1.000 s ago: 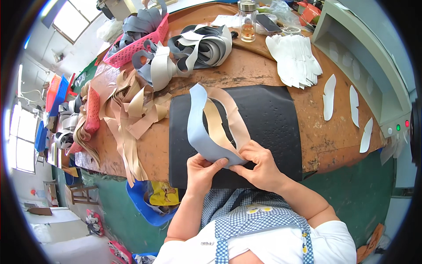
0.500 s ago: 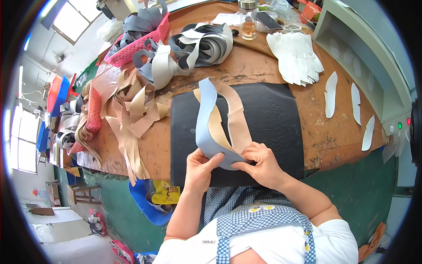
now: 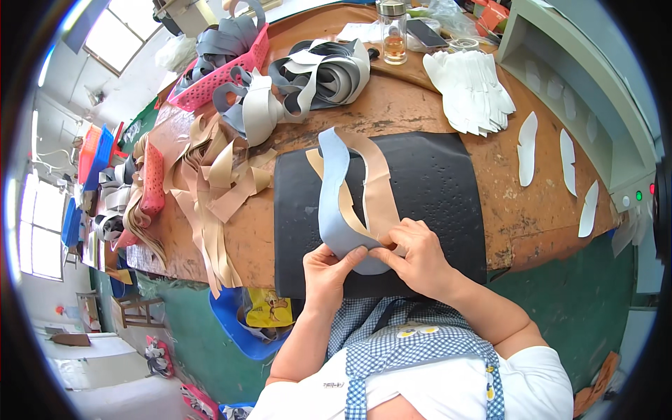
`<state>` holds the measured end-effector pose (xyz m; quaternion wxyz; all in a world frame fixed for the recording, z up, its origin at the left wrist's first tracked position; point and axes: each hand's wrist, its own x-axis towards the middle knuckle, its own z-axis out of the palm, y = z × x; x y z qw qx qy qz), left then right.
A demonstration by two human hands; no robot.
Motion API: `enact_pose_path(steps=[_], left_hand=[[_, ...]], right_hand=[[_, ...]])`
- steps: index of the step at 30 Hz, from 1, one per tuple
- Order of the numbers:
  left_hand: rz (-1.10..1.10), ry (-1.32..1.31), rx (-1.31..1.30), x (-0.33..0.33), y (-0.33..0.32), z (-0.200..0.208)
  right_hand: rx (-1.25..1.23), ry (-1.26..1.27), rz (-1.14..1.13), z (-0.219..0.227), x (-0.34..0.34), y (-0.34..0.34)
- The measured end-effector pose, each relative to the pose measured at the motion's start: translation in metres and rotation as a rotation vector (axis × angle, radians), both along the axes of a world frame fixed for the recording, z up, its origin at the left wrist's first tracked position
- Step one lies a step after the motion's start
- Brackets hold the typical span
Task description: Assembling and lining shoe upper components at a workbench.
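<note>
This looks like a workshop handling cut sheet material. A big, scuffed brown table point(image 3: 413, 108) carries a heap of tan strips point(image 3: 220, 185), coiled grey strips point(image 3: 343, 73), a fan of white pieces point(image 3: 472, 94) and a black mat point(image 3: 448, 203) below a curved blue strip point(image 3: 332, 182). A pink basket point(image 3: 225, 77) brims with more strips, a machine point(image 3: 588, 84) with red and green lights stands at the right, and the floor point(image 3: 560, 308) is plain green.

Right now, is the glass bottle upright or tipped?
Upright: the glass bottle stands with its metal lid on top and amber contents low inside.
</note>
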<state>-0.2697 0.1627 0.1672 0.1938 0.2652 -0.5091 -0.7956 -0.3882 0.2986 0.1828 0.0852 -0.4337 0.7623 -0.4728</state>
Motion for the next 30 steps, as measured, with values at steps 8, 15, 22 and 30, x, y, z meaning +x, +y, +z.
enact_pose_path(steps=[8, 15, 22, 30], left_hand=[[-0.049, -0.047, 0.132, -0.002, -0.012, 0.005], [-0.085, 0.011, 0.208, 0.004, -0.011, -0.003], [-0.065, 0.03, 0.204, -0.001, -0.018, 0.007], [-0.049, -0.042, 0.064, -0.001, -0.024, 0.005]], right_hand=[[-0.088, -0.184, 0.062, -0.002, 0.0, 0.001], [-0.107, -0.681, 0.021, -0.001, 0.006, -0.002], [-0.064, -0.505, 0.018, 0.003, 0.007, 0.0], [-0.155, -0.398, -0.013, 0.0, 0.011, 0.0]])
